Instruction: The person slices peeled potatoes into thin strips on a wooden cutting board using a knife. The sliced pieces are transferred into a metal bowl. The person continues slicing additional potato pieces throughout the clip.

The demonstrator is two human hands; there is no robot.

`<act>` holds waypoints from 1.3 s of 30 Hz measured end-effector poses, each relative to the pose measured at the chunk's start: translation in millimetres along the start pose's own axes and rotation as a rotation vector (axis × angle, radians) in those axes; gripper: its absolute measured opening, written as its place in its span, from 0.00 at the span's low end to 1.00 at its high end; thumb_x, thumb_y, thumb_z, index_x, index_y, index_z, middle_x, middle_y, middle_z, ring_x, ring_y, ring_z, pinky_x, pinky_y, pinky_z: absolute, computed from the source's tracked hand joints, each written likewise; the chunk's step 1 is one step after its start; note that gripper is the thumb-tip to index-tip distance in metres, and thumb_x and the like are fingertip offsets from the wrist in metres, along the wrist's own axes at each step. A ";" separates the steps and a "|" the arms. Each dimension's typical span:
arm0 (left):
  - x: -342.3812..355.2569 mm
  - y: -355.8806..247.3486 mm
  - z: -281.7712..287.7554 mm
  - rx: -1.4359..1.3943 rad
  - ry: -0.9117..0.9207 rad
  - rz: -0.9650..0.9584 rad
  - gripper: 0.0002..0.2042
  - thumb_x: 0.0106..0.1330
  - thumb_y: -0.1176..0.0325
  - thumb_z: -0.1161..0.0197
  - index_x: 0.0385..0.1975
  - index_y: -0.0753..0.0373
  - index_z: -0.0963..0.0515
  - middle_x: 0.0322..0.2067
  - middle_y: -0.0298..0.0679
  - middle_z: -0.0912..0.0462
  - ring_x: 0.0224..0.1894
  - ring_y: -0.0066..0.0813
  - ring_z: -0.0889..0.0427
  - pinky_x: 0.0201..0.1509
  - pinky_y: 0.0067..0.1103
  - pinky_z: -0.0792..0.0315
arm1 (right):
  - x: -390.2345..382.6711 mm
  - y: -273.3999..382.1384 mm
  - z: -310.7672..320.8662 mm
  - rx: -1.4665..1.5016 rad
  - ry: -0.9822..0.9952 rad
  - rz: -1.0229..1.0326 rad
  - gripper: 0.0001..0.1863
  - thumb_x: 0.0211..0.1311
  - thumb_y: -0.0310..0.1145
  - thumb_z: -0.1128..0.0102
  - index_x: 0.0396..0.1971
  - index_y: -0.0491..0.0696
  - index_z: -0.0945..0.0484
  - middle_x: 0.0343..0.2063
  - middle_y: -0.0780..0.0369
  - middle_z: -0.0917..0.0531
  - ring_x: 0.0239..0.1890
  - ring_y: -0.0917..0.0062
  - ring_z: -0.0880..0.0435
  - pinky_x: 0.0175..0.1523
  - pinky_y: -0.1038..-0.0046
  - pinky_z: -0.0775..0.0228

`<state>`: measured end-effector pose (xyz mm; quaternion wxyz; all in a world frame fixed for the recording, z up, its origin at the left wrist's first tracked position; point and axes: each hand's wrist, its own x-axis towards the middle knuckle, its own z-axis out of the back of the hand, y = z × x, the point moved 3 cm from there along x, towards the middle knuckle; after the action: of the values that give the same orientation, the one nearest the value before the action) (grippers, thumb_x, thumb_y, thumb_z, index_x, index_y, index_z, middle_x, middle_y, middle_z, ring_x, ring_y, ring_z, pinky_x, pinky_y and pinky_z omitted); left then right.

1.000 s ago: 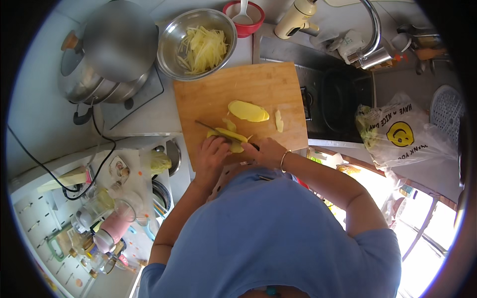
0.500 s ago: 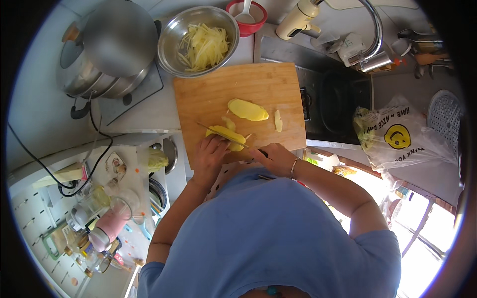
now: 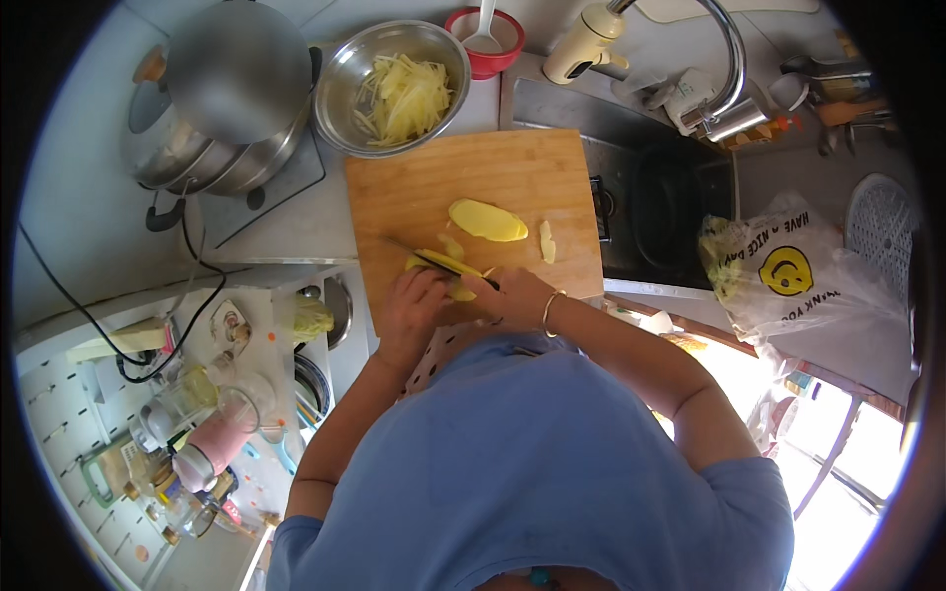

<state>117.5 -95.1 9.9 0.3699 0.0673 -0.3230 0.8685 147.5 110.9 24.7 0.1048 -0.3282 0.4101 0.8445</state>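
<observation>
A wooden cutting board (image 3: 512, 172) lies on the counter. My left hand (image 3: 414, 305) presses down on a peeled yellow potato piece (image 3: 439, 266) near the board's front edge. My right hand (image 3: 517, 295), with a bracelet at the wrist, grips a dark-handled knife (image 3: 439, 260) whose blade lies across that piece, pointing left. A larger potato slab (image 3: 488, 221) and a small offcut (image 3: 547, 241) rest in the middle of the board, beyond the hands.
A steel bowl (image 3: 345, 84) of potato strips stands behind the board, beside a steel pot (image 3: 227, 94) on a cooker. A red bowl (image 3: 483, 30) with a white spoon, a faucet (image 3: 724, 59), a dark sink (image 3: 660, 197) and a plastic bag (image 3: 798, 286) lie to the right.
The knife and both hands have stayed on the potato piece at the board's front, shifting only slightly. The potato slab and offcut have not moved.
</observation>
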 end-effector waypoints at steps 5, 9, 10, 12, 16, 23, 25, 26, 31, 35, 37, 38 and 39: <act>-4.1 4.1 -6.2 -0.018 -0.011 0.025 0.17 0.52 0.73 0.26 0.43 0.62 0.15 0.47 0.39 0.15 0.54 0.41 0.18 0.58 0.35 0.24 | -37.0 -5.3 12.3 0.044 0.021 0.053 0.39 0.77 0.65 0.55 0.34 0.40 0.13 0.30 0.44 0.13 0.36 0.49 0.14 0.48 0.55 0.23; -2.0 1.6 -4.5 -0.025 -0.023 0.027 0.17 0.52 0.74 0.25 0.43 0.63 0.15 0.47 0.39 0.15 0.53 0.41 0.18 0.57 0.35 0.24 | -51.2 -5.3 13.6 -0.005 0.039 0.013 0.39 0.77 0.64 0.55 0.34 0.40 0.13 0.29 0.43 0.14 0.35 0.48 0.15 0.46 0.55 0.24; -2.0 1.7 -4.3 -0.025 -0.025 0.026 0.17 0.52 0.74 0.25 0.43 0.63 0.15 0.47 0.38 0.15 0.53 0.41 0.18 0.57 0.35 0.24 | -51.4 -5.2 13.6 -0.006 0.035 0.011 0.38 0.77 0.64 0.55 0.34 0.39 0.13 0.29 0.43 0.14 0.35 0.48 0.15 0.46 0.55 0.24; -1.8 1.9 -3.7 -0.026 -0.023 0.024 0.17 0.51 0.73 0.25 0.43 0.63 0.15 0.47 0.38 0.15 0.53 0.41 0.18 0.57 0.35 0.24 | -47.2 -8.5 10.5 0.009 0.046 0.035 0.38 0.78 0.63 0.55 0.34 0.39 0.14 0.28 0.43 0.14 0.35 0.48 0.15 0.46 0.54 0.24; -2.2 2.0 -2.8 -0.028 -0.021 0.022 0.17 0.51 0.73 0.25 0.43 0.63 0.15 0.47 0.38 0.15 0.54 0.42 0.18 0.57 0.35 0.25 | -29.7 -12.0 2.2 0.071 0.073 0.072 0.39 0.78 0.64 0.55 0.32 0.39 0.14 0.27 0.43 0.15 0.34 0.48 0.15 0.46 0.54 0.24; -1.4 1.3 -1.9 -0.024 -0.032 0.001 0.14 0.52 0.73 0.26 0.39 0.63 0.18 0.48 0.39 0.16 0.55 0.42 0.19 0.59 0.36 0.25 | 8.3 -19.8 -21.8 -0.047 -0.063 0.146 0.43 0.77 0.65 0.54 0.32 0.33 0.16 0.29 0.42 0.15 0.35 0.46 0.15 0.49 0.54 0.23; -1.5 1.1 -1.3 -0.025 -0.029 -0.003 0.14 0.52 0.73 0.26 0.39 0.63 0.18 0.48 0.39 0.16 0.56 0.42 0.19 0.59 0.36 0.25 | 8.3 -14.7 -24.1 -0.033 -0.144 0.153 0.44 0.76 0.65 0.53 0.33 0.31 0.16 0.30 0.41 0.14 0.37 0.46 0.14 0.50 0.55 0.23; -1.6 1.2 -1.2 -0.025 -0.026 -0.006 0.14 0.52 0.73 0.26 0.39 0.63 0.18 0.48 0.39 0.16 0.56 0.42 0.19 0.59 0.36 0.25 | 9.8 -12.8 -24.8 -0.031 -0.107 0.131 0.43 0.76 0.65 0.54 0.34 0.31 0.16 0.30 0.41 0.15 0.38 0.47 0.14 0.51 0.55 0.23; 2.7 -1.0 3.4 -0.007 -0.027 -0.033 0.16 0.50 0.75 0.25 0.40 0.63 0.18 0.46 0.40 0.16 0.52 0.44 0.17 0.54 0.35 0.22 | -7.2 13.9 2.2 0.072 0.058 -0.031 0.42 0.77 0.65 0.56 0.36 0.34 0.15 0.28 0.43 0.15 0.36 0.50 0.14 0.49 0.58 0.23; 2.2 -0.3 1.5 -0.025 -0.044 -0.032 0.16 0.50 0.75 0.24 0.41 0.63 0.17 0.45 0.41 0.16 0.50 0.45 0.16 0.51 0.34 0.20 | -29.7 -11.3 10.7 0.110 0.077 -0.007 0.41 0.77 0.65 0.56 0.36 0.37 0.14 0.25 0.47 0.16 0.29 0.55 0.17 0.42 0.58 0.24; -1.0 1.0 -0.9 -0.020 -0.072 -0.024 0.16 0.50 0.75 0.24 0.41 0.63 0.16 0.45 0.40 0.16 0.50 0.45 0.16 0.50 0.35 0.19 | -55.1 10.9 27.4 0.089 0.062 -0.032 0.40 0.77 0.65 0.56 0.35 0.39 0.14 0.23 0.49 0.17 0.27 0.57 0.18 0.40 0.59 0.25; -3.1 1.5 -1.3 -0.016 -0.083 -0.020 0.17 0.50 0.75 0.23 0.41 0.63 0.16 0.45 0.40 0.16 0.50 0.45 0.16 0.50 0.35 0.19 | -55.9 8.6 27.3 0.064 0.073 -0.046 0.40 0.77 0.65 0.56 0.34 0.39 0.14 0.23 0.49 0.17 0.27 0.57 0.18 0.40 0.59 0.25; -3.6 1.1 -1.8 -0.018 -0.079 -0.010 0.17 0.49 0.75 0.23 0.41 0.63 0.16 0.44 0.40 0.16 0.50 0.45 0.16 0.50 0.35 0.19 | -57.1 6.2 27.8 0.038 0.083 -0.062 0.40 0.77 0.65 0.56 0.34 0.39 0.13 0.22 0.49 0.17 0.27 0.57 0.18 0.41 0.59 0.25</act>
<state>119.6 -96.7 6.7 0.3618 0.1001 -0.3447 0.8604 175.2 133.3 77.6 0.1199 -0.3733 0.4198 0.8186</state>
